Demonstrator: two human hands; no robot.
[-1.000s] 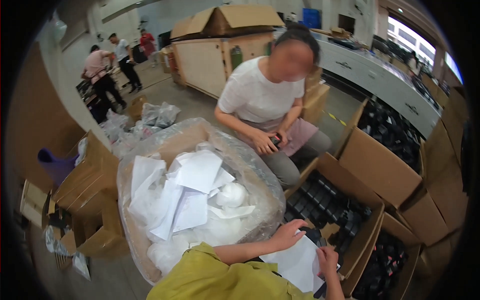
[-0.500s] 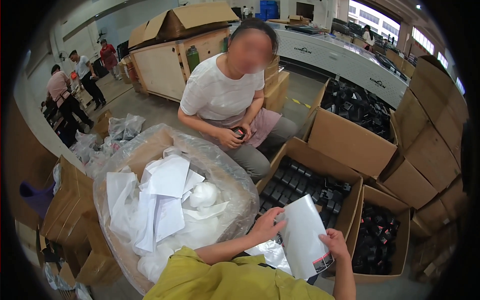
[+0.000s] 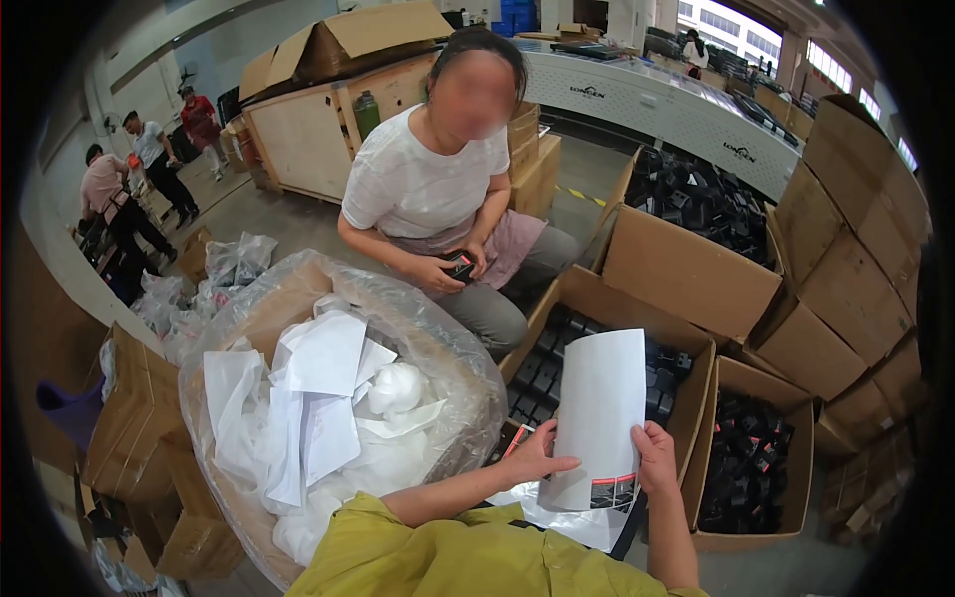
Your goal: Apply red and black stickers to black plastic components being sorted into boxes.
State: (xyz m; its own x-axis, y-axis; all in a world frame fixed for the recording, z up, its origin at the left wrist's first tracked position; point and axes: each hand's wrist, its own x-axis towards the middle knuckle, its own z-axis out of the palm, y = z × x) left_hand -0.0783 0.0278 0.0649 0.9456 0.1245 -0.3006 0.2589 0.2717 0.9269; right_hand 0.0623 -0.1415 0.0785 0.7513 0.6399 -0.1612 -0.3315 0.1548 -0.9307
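A white sheet [image 3: 602, 403] with a red-and-black printed strip at its lower edge is held upright before me, slightly curved. My left hand [image 3: 535, 456] is closed on its left edge, with the thumb in front and the other fingers partly hidden. At the right edge my right hand [image 3: 657, 458] pinches it. Beneath the sheet, a shiny pale sheet [image 3: 567, 522] lies at my lap. Behind stands an open carton [image 3: 696, 398] of black plastic parts [image 3: 537, 383] in rows, partly covered by the sheet.
A plastic-lined carton [image 3: 453, 368] on the left holds white papers [image 3: 323, 363] and crumpled film. Facing me, a seated person [image 3: 428, 189] holds a black part [image 3: 461, 266] with a red mark. More cartons of black parts [image 3: 751, 463] stand right, beside stacked boxes [image 3: 846, 249].
The sheet has turned from tilted to nearly upright. My left hand has moved down along its left edge to grip it; my right hand has shifted slightly up and left. The view has shifted a little.
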